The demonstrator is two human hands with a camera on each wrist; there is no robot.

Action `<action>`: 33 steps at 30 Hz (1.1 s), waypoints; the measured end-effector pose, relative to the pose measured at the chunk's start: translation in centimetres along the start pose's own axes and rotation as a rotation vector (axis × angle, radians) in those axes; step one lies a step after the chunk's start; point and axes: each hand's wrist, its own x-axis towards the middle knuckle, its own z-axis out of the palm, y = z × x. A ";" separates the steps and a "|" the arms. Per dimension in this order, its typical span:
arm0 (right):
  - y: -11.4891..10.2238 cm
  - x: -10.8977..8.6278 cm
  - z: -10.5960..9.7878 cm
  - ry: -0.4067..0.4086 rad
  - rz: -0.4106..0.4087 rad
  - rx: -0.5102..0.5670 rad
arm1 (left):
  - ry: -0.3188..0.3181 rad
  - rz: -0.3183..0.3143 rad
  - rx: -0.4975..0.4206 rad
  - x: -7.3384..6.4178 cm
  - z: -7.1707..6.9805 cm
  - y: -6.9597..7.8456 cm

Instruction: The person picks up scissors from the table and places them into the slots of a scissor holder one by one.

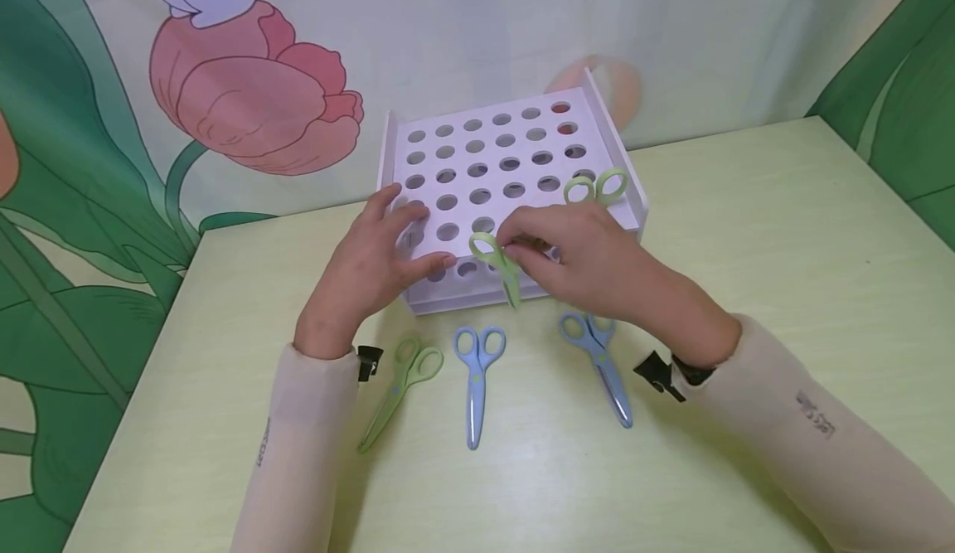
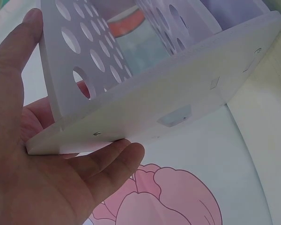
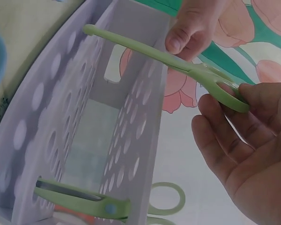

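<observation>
A white rack (image 1: 477, 147) with rows of round holes stands on the table, tilted toward me. My left hand (image 1: 366, 259) grips its left side, fingers and thumb around the edge; in the left wrist view the left hand (image 2: 51, 154) wraps the panel's corner. My right hand (image 1: 589, 246) pinches green scissors (image 1: 498, 267) by a handle loop. In the right wrist view their blades reach across the rack's holes, near the right fingers (image 3: 227, 126). A second pair of green scissors (image 1: 612, 184) sits in holes at the rack's right end, handle loops outward.
On the table (image 1: 522, 487) in front of the rack lie green scissors (image 1: 399, 387), blue scissors (image 1: 475, 383) and another blue pair (image 1: 600, 366) to the right, partly under my right hand. A wall printed with flowers (image 1: 254, 97) stands behind the rack.
</observation>
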 end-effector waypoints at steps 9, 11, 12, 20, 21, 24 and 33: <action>0.0 -0.1 0.3 -0.003 0.004 -0.002 | 0.012 0.012 0.004 -0.1 0.1 0.0; 0.0 -0.1 0.4 -0.010 0.002 -0.002 | 0.017 0.014 0.007 -0.2 0.2 -0.1; 0.0 -0.1 0.4 -0.015 0.001 -0.003 | 0.019 0.015 0.007 -0.2 0.2 -0.2; -0.4 -0.2 1.5 -0.096 0.029 -0.038 | 0.031 0.018 0.003 -0.3 0.3 -0.4; -0.5 -0.3 1.8 -0.127 0.038 -0.045 | 0.032 0.018 0.003 -0.4 0.3 -0.4; -0.8 -0.3 2.7 -0.228 0.037 -0.061 | 0.032 0.011 0.005 -0.4 0.4 -0.4; 0.1 -0.5 0.7 -0.166 0.094 -0.020 | 0.032 0.025 0.024 -0.1 0.5 -0.1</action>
